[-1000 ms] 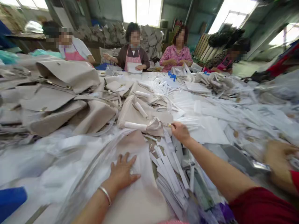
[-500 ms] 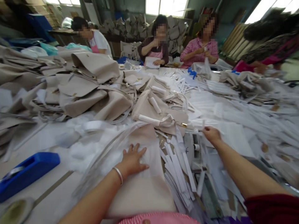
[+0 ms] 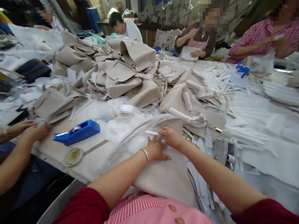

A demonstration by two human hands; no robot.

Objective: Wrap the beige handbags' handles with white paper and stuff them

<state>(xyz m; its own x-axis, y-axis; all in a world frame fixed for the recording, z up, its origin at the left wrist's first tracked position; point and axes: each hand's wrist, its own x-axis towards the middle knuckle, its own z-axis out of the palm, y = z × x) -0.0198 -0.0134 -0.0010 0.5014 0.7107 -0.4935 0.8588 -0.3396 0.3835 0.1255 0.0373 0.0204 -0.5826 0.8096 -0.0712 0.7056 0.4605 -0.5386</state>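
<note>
A beige bag [image 3: 168, 180] lies in front of me, its strap under clear plastic film curving off to the left. My left hand [image 3: 157, 149] rests on it with the fingers spread. Just above, my right hand [image 3: 171, 137] pinches one end of a thin white strip [image 3: 152, 133], close to my left fingers. Beyond my hands is another beige bag [image 3: 175, 98] with white wrapped pieces on its handles.
A blue tape dispenser [image 3: 80, 131] and a tape roll [image 3: 74, 156] lie at left, near a co-worker's hands [image 3: 35, 132]. Beige bags [image 3: 126, 74] are heaped behind. Loose white strips [image 3: 201, 183] and foam sheets [image 3: 268, 155] cover the right side. Several people sit around the table.
My right hand has come from the strips at the right to beside my left hand, with a white strip in its fingers. The view has turned left, showing a co-worker's hands.
</note>
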